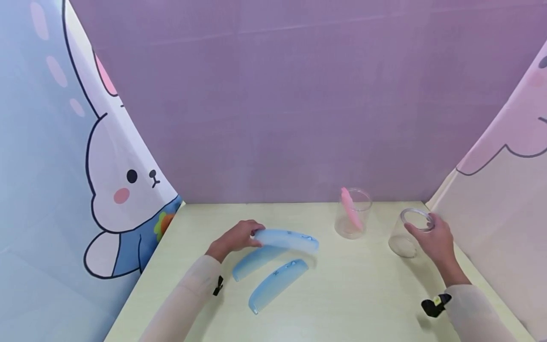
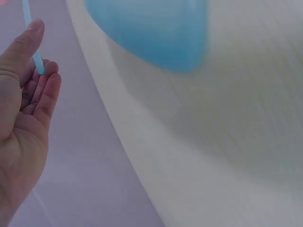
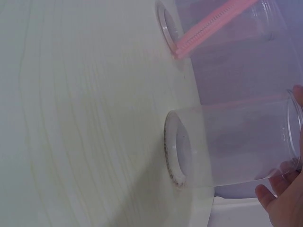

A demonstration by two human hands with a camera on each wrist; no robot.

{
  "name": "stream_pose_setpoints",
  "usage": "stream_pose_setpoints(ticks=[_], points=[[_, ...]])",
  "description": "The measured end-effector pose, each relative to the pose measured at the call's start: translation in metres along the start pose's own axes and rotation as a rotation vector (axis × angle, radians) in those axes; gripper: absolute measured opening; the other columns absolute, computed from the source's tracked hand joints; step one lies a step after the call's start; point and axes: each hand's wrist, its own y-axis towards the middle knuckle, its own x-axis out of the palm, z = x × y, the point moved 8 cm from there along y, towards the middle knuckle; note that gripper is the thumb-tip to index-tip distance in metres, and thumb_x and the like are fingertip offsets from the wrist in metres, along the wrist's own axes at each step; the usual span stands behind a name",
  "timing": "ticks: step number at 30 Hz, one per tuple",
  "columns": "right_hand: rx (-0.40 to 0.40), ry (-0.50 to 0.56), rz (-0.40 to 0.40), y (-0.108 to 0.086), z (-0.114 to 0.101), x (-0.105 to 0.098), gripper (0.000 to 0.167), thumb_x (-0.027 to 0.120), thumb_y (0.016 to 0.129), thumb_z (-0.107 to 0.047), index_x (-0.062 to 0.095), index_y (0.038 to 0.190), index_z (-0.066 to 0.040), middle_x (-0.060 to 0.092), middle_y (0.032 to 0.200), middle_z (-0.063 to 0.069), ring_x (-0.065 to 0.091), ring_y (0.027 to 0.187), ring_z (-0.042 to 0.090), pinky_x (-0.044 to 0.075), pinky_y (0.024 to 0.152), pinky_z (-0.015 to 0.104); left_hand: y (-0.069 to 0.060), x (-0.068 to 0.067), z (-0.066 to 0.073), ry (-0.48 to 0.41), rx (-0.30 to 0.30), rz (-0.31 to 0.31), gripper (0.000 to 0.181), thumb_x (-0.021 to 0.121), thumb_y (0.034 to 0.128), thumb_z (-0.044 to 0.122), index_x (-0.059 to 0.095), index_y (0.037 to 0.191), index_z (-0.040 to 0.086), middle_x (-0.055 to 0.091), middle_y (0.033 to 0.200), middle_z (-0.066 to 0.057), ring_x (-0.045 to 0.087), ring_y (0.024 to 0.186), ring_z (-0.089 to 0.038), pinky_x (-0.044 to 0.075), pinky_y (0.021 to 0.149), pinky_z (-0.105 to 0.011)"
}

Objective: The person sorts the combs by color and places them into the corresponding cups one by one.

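Observation:
A blue comb (image 1: 287, 240) is pinched at one end between the thumb and fingers of my left hand (image 1: 237, 238), raised over the table. Below it another blue comb (image 1: 258, 261) lies on the tabletop, partly covered by the held one. Nearer to me rests one more blue comb (image 1: 278, 286). Over on the right, my right hand (image 1: 436, 242) grips the rim of a clear plastic jar (image 1: 403, 242). In the right wrist view this jar (image 3: 241, 142) has nothing visible inside, and its base is at the tabletop.
Behind and left of the gripped jar stands a second clear jar (image 1: 351, 228) with a pink comb (image 1: 351, 209) leaning in it. A purple cloth (image 1: 273, 109) hangs at the back edge of the pale table (image 1: 350, 294). Printed curtains (image 1: 124, 199) flank both sides.

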Motion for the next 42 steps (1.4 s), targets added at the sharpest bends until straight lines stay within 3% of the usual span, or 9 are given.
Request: stream_pose_setpoints(ticks=[8,13,19,33,42], points=[[0.007,0.007,-0.005,0.001,0.004,0.001,0.079,0.074,0.091,-0.041,0.044,0.141,0.013,0.053,0.125,0.039,0.052,0.112,0.053,0.042,0.089,0.063,0.022,-0.002,0.03,-0.023,0.056,0.048,0.05,0.082,0.0868,0.027,0.067,0.129,0.007,0.069,0.112,-0.005,0.062,0.094,-0.014,0.057,0.087,-0.033],[0.005,0.002,0.002,0.001,0.006,0.0,0.077,0.074,0.09,-0.04,0.046,0.139,0.013,0.054,0.123,0.038,0.054,0.11,0.051,0.042,0.086,0.061,0.037,0.001,0.048,-0.031,0.042,0.053,0.054,0.081,0.0877,0.029,0.064,0.133,0.006,0.068,0.113,-0.008,0.06,0.093,-0.015,0.055,0.085,-0.031],[-0.002,0.005,0.006,0.0,0.004,-0.002,0.076,0.075,0.09,-0.04,0.047,0.137,0.013,0.054,0.122,0.039,0.054,0.11,0.052,0.043,0.086,0.061,0.052,0.004,0.068,-0.064,0.033,0.069,0.055,0.08,0.0885,0.031,0.063,0.135,0.007,0.067,0.113,-0.007,0.065,0.1,-0.025,0.056,0.085,-0.031],[-0.001,0.011,0.013,-0.003,0.001,-0.001,0.078,0.075,0.09,-0.038,0.045,0.14,0.013,0.052,0.124,0.04,0.052,0.112,0.053,0.042,0.088,0.064,0.078,0.008,0.119,-0.124,0.059,0.114,0.056,0.08,0.0891,0.032,0.063,0.137,0.009,0.067,0.115,-0.009,0.058,0.094,-0.016,0.055,0.083,-0.024],[-0.026,0.023,0.039,-0.003,-0.003,-0.002,0.069,0.076,0.089,-0.035,0.05,0.133,0.012,0.056,0.121,0.039,0.054,0.11,0.052,0.043,0.089,0.064,0.096,0.015,0.159,-0.102,0.078,0.178,0.047,0.082,0.0866,0.034,0.069,0.126,0.012,0.069,0.114,-0.003,0.06,0.092,-0.013,0.054,0.081,-0.022]])
